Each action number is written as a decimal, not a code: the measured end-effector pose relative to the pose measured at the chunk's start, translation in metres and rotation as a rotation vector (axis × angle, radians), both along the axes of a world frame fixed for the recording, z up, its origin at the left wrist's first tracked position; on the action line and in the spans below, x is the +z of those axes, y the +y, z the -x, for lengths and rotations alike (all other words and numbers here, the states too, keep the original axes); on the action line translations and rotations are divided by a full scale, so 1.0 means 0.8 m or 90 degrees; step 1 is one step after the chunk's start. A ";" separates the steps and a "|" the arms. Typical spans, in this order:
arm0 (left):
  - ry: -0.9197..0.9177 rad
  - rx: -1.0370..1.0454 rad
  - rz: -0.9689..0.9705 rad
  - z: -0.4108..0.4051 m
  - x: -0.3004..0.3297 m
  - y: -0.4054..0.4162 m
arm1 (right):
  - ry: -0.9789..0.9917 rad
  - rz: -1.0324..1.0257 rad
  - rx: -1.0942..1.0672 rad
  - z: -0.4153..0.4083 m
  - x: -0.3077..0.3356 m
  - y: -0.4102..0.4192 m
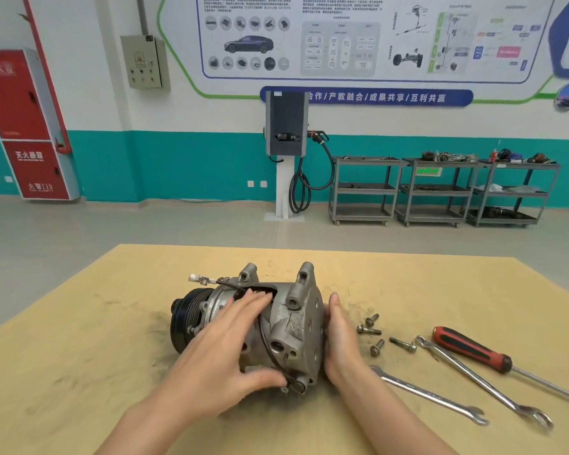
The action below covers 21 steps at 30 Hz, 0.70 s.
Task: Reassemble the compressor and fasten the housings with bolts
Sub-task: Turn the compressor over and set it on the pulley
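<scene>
Grey metal compressor [276, 326], black pulley [186, 320], on its side

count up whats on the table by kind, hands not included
compressor: 1
bolts: 4
wrenches: 2
screwdriver: 1
total: 8

A red-and-black-handled screwdriver [470, 349] and two silver open-ended steel wrenches [429, 395] [483, 379] were laid on the scuffed tan board tabletop [79, 339]. Against the white-and-teal wall, a grey charging station with a black looped cable [286, 126] was mounted on a white post, beside three grey metal shelf trolleys [440, 192]. A red fire cabinet [23, 126] was stood at the far left.
</scene>
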<state>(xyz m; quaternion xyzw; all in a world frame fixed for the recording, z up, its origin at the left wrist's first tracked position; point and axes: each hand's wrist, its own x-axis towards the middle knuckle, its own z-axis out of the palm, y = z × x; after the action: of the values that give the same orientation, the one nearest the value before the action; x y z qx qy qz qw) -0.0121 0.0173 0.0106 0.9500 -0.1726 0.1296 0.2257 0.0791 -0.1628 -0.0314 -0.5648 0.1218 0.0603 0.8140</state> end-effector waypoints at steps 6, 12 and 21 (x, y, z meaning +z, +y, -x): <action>-0.134 -0.062 -0.041 -0.015 -0.012 0.021 | 0.098 -0.107 -0.015 0.004 -0.011 0.010; -0.287 -0.053 -0.007 -0.030 -0.047 0.011 | 0.110 -0.087 -0.022 0.003 -0.015 0.010; -0.348 -0.033 0.083 -0.033 -0.051 -0.001 | 0.126 -0.055 -0.080 0.013 -0.008 0.004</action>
<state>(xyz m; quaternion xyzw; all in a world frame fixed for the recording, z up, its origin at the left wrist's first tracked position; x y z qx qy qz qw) 0.0147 0.0164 -0.0300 0.8584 -0.2427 0.3860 0.2350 0.0689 -0.1593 -0.0377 -0.5114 0.2340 0.0699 0.8239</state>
